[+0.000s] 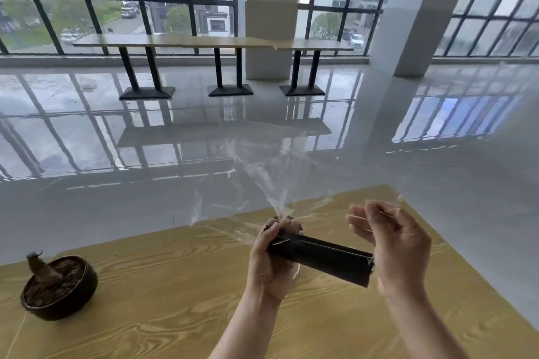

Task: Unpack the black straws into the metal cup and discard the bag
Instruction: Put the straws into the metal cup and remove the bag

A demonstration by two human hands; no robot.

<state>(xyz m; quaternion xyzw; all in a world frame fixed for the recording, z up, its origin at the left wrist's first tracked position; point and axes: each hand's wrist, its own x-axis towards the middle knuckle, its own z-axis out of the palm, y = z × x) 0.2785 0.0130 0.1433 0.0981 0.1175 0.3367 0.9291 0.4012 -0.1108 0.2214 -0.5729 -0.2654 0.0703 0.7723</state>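
Note:
A bundle of black straws (323, 256) lies level above the wooden table (163, 285), still partly inside a clear plastic bag (262, 172). My left hand (271, 259) grips the bundle's left end, where the bag is gathered and fans upward. My right hand (393, 239) is at the bundle's right end with fingers loosely curled, pinching the thin edge of the bag near its fingertips. No metal cup is in view.
A dark round bowl (58, 288) with brown fibrous matter stands at the table's left. Beyond the table edge is glossy grey floor, a long bench table (204, 41) by the windows, and a white pillar (420, 9).

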